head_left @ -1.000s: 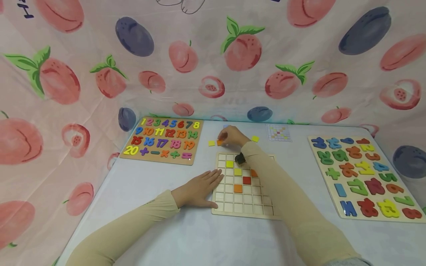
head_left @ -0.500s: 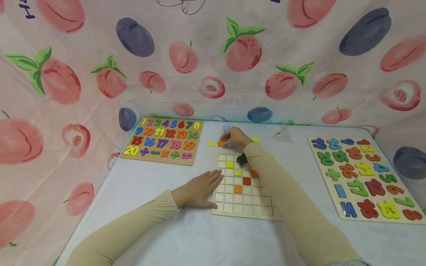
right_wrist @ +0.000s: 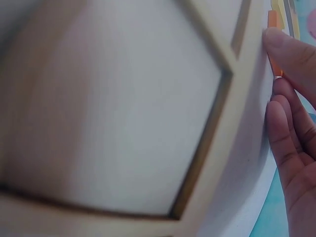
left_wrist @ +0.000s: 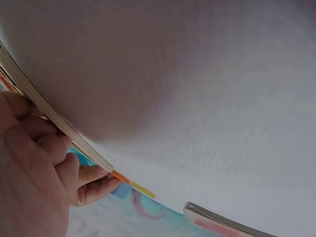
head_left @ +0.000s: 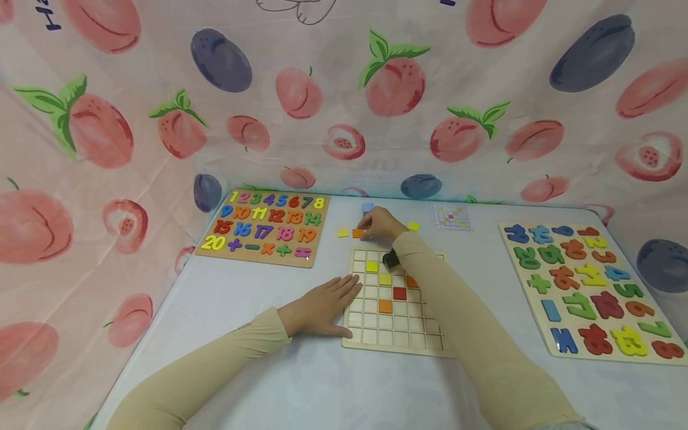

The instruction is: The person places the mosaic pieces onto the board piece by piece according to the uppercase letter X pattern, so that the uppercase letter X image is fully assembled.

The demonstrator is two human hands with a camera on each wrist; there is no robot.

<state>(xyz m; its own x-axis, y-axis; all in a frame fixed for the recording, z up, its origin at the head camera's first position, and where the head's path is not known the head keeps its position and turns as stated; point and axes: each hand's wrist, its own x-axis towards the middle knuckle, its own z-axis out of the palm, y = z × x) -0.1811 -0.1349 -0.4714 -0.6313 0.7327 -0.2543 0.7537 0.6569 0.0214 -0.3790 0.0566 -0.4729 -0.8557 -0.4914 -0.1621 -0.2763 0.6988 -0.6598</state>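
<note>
In the head view my left hand [head_left: 321,306] rests with fingers spread on the left edge of a wooden grid board [head_left: 395,346]. Its fingers lap over the board's side in the left wrist view. Beyond the board's far edge, my right hand [head_left: 381,224] pinches an orange square tile [head_left: 357,233] at the table; the thumb and fingertips are on it in the right wrist view. Set in the grid are yellow tiles, a red tile [head_left: 399,293] and an orange one [head_left: 385,306]. My right forearm hides the board's right part.
Loose yellow tiles [head_left: 343,233] and a blue tile [head_left: 368,207] lie behind the board. A printed pattern card [head_left: 452,216] is at the back. Number puzzle boards stand left [head_left: 269,230] and right [head_left: 586,292]. A patterned cloth [head_left: 344,89] walls the table's back.
My right hand has shifted slightly right while staying at the orange tile, and the blue tile behind it shows more. The left hand has kept its place.
</note>
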